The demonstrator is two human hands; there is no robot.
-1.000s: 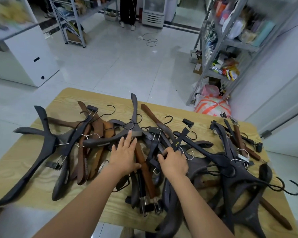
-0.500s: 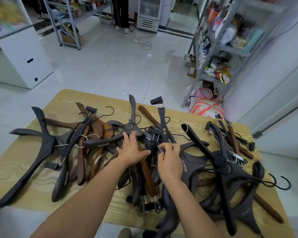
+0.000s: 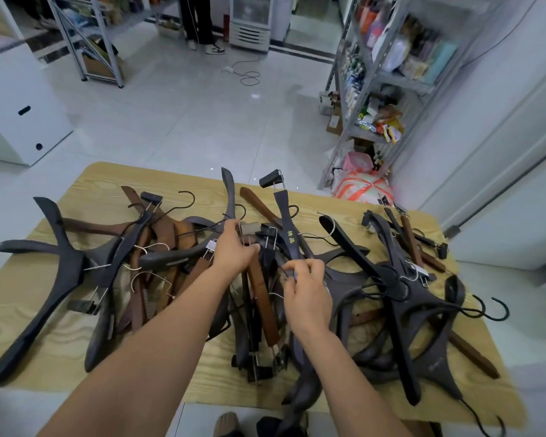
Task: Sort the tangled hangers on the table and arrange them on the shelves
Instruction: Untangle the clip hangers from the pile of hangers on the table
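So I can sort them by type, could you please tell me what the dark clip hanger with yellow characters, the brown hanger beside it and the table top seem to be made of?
The dark clip hanger: probably wood, matte near-black finish, no grain shows; plastic is possible. The brown hanger: wood, mid-brown stain, slight sheen. The table top: pale wood or laminate, bold swirling grain.

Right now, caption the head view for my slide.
Left hand reaches into tangled hangers on a table; right hand grips a dark clip hanger.
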